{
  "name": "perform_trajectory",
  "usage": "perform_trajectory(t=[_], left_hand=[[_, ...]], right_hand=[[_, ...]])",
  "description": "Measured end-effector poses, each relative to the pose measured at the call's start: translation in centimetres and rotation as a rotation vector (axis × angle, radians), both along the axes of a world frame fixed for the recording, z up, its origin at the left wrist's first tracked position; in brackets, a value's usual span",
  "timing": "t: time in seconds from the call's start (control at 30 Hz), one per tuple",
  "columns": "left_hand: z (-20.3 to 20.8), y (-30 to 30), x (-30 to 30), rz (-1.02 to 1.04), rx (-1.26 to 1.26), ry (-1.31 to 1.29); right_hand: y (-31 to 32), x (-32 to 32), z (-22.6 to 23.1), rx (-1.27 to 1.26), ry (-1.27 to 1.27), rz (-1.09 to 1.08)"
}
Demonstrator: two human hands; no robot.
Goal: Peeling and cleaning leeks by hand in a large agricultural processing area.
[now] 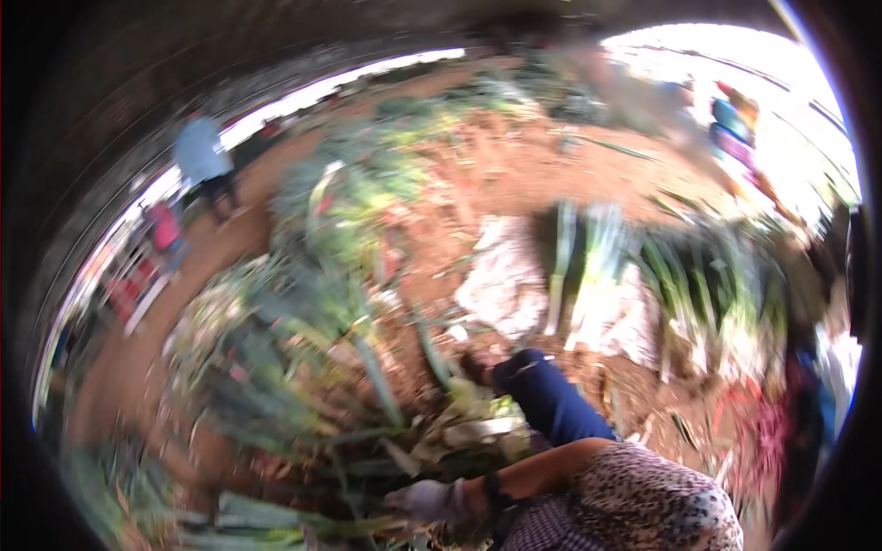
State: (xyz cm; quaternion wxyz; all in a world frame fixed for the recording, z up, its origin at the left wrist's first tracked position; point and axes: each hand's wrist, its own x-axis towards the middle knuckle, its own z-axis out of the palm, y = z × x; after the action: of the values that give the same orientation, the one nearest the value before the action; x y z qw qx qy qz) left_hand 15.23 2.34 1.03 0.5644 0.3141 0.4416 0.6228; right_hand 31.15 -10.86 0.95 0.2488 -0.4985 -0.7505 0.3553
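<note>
My right hand (427,501) wears a pale glove and reaches to the left low in the picture, with a dark band (497,493) at the wrist. Motion blurs its fingers, so their grip is unclear. Long green leek leaves (266,520) run up to the fingertips; I cannot tell if they are held or only touched. Beyond the hand lie pale, stripped leaves (469,430). A large heap of leeks (285,321) spreads over the left and middle. My left hand is out of view.
Leeks (597,266) with white stalks lie in rows on pale sheets (505,280) to the right. My leg in dark blue trousers (556,399) is bent beside the pile. Pink-red strands (758,441) lie far right. People stand at the far left (202,156) and far right (735,129).
</note>
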Motion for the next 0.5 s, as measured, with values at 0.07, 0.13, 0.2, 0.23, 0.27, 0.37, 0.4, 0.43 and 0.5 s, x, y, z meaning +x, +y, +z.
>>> perform_trajectory(t=[0.07,0.13,0.2,0.23,0.27,0.37,0.4,0.43,0.5], left_hand=[[0.3,-0.8,4.3,-0.104,-0.007,0.099],[0.4,-2.1,8.1,-0.205,-0.013,0.178],[0.2,-4.3,12.6,-0.33,-0.021,0.234],[0.3,-5.2,14.0,-0.371,-0.023,0.261],[0.1,-6.4,15.5,-0.425,-0.022,0.28],[0.7,-8.2,17.9,-0.503,-0.021,0.347],[0.3,-8.7,18.4,-0.527,-0.024,0.355],[0.1,-8.6,18.3,-0.54,-0.031,0.373],[-0.2,-7.3,16.7,-0.511,-0.045,0.404]], right_hand=[[-1.7,2.7,-0.6,-0.015,-0.024,-0.059],[-3.8,4.9,-0.9,-0.031,-0.037,-0.122],[-6.9,7.3,-1.8,-0.063,-0.042,-0.203],[-8.2,8.0,-1.9,-0.072,-0.038,-0.234],[-9.4,8.5,-2.0,-0.083,-0.033,-0.26],[-11.7,9.8,-2.1,-0.093,-0.021,-0.313],[-12.1,10.1,-2.1,-0.097,-0.021,-0.315],[-11.8,10.1,-2.1,-0.097,-0.018,-0.311],[-10.8,10.0,-2.4,-0.097,-0.009,-0.274]])
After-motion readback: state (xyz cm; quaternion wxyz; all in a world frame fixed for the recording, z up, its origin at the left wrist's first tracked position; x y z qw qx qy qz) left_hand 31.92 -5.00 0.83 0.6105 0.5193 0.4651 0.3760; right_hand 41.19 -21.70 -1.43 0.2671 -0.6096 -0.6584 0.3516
